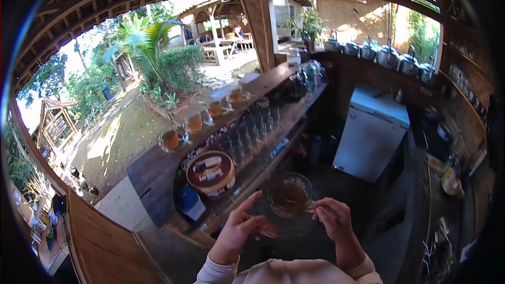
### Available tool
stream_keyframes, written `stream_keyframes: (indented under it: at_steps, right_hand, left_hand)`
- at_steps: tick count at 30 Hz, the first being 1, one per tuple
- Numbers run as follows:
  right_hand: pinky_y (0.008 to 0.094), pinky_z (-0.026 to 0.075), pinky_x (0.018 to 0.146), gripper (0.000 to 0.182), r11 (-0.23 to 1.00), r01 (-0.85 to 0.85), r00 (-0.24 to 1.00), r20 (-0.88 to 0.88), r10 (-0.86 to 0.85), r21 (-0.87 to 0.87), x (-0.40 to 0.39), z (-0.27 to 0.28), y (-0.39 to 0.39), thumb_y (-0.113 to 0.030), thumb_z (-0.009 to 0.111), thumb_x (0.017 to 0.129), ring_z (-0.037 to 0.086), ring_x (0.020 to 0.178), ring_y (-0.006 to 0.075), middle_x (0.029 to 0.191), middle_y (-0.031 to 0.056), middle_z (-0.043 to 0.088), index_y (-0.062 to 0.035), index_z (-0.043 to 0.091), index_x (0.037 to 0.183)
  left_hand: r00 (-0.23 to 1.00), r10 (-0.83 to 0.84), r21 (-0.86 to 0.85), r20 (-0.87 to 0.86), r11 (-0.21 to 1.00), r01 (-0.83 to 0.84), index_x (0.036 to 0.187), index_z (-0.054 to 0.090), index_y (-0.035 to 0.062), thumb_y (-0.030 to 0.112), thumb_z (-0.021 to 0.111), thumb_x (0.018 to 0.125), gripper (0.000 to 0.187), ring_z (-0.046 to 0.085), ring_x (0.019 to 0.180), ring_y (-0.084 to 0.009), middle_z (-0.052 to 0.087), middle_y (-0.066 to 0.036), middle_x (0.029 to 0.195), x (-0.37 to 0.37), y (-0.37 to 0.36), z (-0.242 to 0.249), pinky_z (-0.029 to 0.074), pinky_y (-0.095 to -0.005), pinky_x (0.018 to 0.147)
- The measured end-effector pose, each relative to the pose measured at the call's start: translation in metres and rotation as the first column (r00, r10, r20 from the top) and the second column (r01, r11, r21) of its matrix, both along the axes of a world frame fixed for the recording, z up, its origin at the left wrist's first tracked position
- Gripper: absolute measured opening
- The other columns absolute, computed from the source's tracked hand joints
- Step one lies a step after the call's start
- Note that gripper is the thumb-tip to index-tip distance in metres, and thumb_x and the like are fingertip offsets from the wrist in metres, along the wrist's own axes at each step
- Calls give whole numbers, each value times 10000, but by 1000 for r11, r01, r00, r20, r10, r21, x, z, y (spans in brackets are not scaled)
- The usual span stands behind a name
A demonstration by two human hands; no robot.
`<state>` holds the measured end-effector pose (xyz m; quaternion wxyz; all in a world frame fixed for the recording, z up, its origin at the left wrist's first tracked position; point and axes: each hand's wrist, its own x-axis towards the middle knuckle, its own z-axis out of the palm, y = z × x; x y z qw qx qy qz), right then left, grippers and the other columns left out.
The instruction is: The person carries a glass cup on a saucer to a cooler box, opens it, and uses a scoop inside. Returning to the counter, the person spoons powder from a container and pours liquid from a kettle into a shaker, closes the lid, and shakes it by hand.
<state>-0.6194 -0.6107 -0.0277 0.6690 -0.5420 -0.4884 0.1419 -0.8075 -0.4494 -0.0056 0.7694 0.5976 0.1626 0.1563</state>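
A clear glass cup [290, 198] of amber-brown liquid sits on a clear glass saucer [295, 228] in front of my body. My left hand [235, 228] grips the saucer's left side, thumb over it and index finger pointing up along the edge. At the right, my right hand [333, 219] pinches the cup's handle with thumb and fingers. The fingers under the saucer are partly hidden. Just beyond my left hand, a round brown chocolate tub [211, 172] stands on the lower counter shelf.
Several filled glass cups [194, 122] on saucers line the wooden bar top [152, 176]. Upturned stemmed glasses [255, 132] stand on the shelf below. A blue-white box [190, 203] is near the tub. Farther off are a white chest freezer [372, 131] and a row of metal kettles [387, 57].
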Motion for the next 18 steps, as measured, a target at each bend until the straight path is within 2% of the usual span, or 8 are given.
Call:
stream_keyframes:
  at_steps: [2,4,5,7,18]
  right_hand:
    - [203,454,580,107,1000,-8,1000,-10,8,10,19,-3,32,-13,554,857,585,648,79,724,62,620,54,607,922]
    - [201,452,586,104,996,-47,986,-155,58,70,34,-11,63,-2,547,853,575,653,79,739,57,617,55,608,915]
    - [201,452,586,104,996,-51,986,-156,62,76,42,-13,79,-2,547,853,575,653,79,739,57,617,55,608,915]
    - [201,452,595,102,991,-48,974,-215,74,122,57,-18,109,4,542,847,568,663,79,763,57,612,56,609,905]
    - [192,395,588,97,996,-33,971,-233,52,85,138,-23,198,-24,553,836,517,660,64,752,46,578,38,613,882]
  left_hand:
    - [1000,13,34,17,999,-14,1423,92,7,55,477,900,651,682,740,-224,678,-173,848,16,29,0,449,-202,516]
    - [1000,15,56,15,998,-15,1424,83,9,64,479,910,652,681,748,-203,680,-164,861,30,56,0,444,-188,510]
    - [1000,18,62,13,998,-19,1424,83,9,64,479,910,652,681,748,-203,680,-164,861,38,69,-1,444,-188,510]
    - [998,61,40,1,997,-60,1425,118,15,64,477,894,643,683,738,-246,677,-187,854,55,92,-8,449,-204,519]
    - [997,76,0,1,997,-76,1422,100,12,51,435,901,621,686,739,-267,673,-194,860,136,176,-18,432,-192,493]
